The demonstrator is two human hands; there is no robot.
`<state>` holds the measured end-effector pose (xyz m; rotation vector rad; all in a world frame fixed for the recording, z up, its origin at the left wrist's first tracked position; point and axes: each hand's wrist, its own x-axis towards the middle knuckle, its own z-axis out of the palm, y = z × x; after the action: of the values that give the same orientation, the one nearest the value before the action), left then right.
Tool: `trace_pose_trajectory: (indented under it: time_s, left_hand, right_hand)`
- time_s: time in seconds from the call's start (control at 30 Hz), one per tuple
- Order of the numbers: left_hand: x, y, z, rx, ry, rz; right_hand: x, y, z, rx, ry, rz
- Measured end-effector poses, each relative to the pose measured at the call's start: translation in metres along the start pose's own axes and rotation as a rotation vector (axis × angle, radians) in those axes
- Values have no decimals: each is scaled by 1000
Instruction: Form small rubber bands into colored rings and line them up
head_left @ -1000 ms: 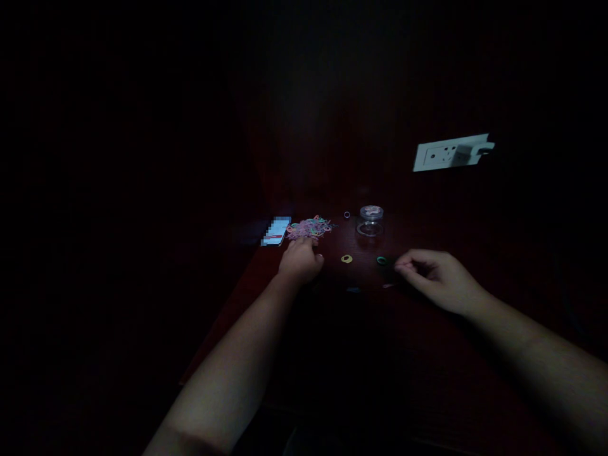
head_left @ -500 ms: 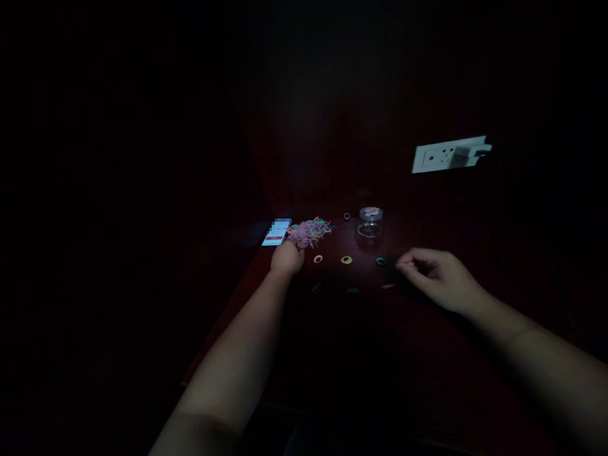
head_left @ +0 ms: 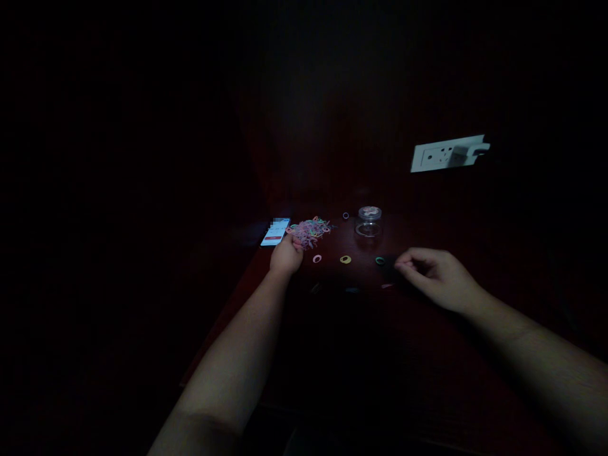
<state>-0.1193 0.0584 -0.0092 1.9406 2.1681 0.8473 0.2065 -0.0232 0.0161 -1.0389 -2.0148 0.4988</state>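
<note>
My left hand (head_left: 287,254) is at the near left edge of a pile of small coloured bands (head_left: 311,232); its fingers are partly hidden, and whether they hold a band cannot be made out. My right hand (head_left: 434,273) has thumb and fingertips pinched together just right of a green ring (head_left: 380,260); anything between them is too small to see. A pink ring (head_left: 317,259) and a yellow ring (head_left: 346,259) lie in line with the green one. Nearer me are a dim dark band (head_left: 316,288), a bluish one (head_left: 352,290) and a pink one (head_left: 387,285).
A clear lidded jar (head_left: 369,223) stands behind the rings, with a small purple ring (head_left: 346,216) to its left. A lit phone (head_left: 275,232) lies left of the pile. A socket panel (head_left: 446,154) with a plug is on the wall.
The fingers of my left hand have shifted slightly at the edge of the pile. My right hand is almost unmoved, and the whole view has shifted very slightly.
</note>
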Motion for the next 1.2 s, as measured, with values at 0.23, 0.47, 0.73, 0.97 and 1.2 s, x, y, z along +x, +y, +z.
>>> trace_pose_trajectory:
  time_s: [0.23, 0.47, 0.73, 0.97, 1.2]
  left_hand:
    - [1, -3, 2, -28, -12, 18]
    - [2, -3, 1, -52, -5, 19]
    - [2, -3, 1, -88, 3, 22]
    - [5, -5, 4, -114, -8, 29]
    - [4, -4, 5, -145, 11, 26]
  right_hand:
    - [0, -2, 0, 0, -7, 2]
    - [1, -3, 0, -7, -2, 4]
    - [0, -3, -1, 8, -18, 18]
    - [1, -3, 0, 16, -10, 32]
    - [1, 0, 2, 10, -10, 15]
